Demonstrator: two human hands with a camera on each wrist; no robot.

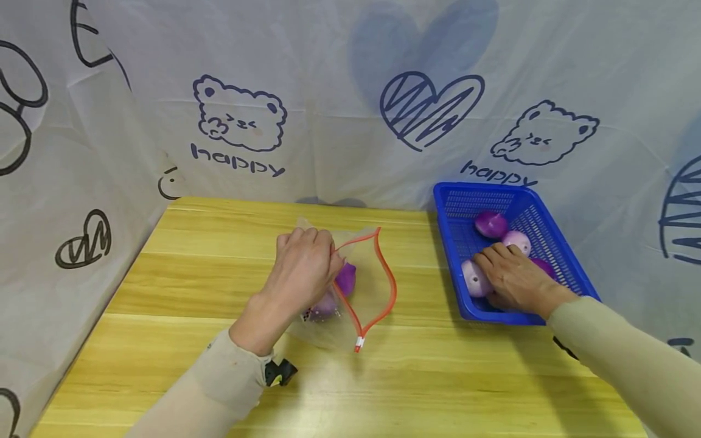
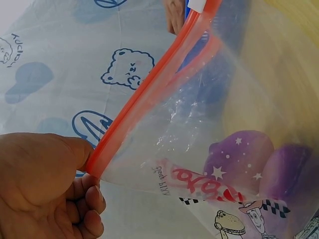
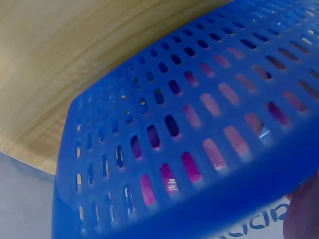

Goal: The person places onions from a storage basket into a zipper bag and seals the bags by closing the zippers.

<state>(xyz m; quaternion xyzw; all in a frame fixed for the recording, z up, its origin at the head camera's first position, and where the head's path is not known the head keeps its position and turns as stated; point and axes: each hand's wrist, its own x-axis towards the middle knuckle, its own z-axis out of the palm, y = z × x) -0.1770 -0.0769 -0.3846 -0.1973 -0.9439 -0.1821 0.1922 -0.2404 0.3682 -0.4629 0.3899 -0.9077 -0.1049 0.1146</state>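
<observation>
My left hand (image 1: 303,264) pinches the orange zip edge of a clear zip bag (image 2: 149,144) between thumb and fingers. The bag's mouth gapes to the right, with a white slider (image 1: 359,342) at the near end. Purple, onion-shaped toys (image 2: 239,157) lie inside it, partly behind printed cartoon figures and red lettering. My right hand (image 1: 515,277) reaches into a blue plastic basket (image 1: 450,249), fingers curled over a pale lilac round toy (image 1: 475,278) with a small hole; its thumb is mostly hidden. Another pale toy (image 1: 517,242) sits just past the fingers.
A purple pointed toy (image 1: 491,224) lies at the basket's back, and another purple one (image 1: 543,267) shows beside the right hand. The basket stands at the right edge of the wooden table (image 1: 219,292). A printed white cloth (image 1: 339,121) hangs behind.
</observation>
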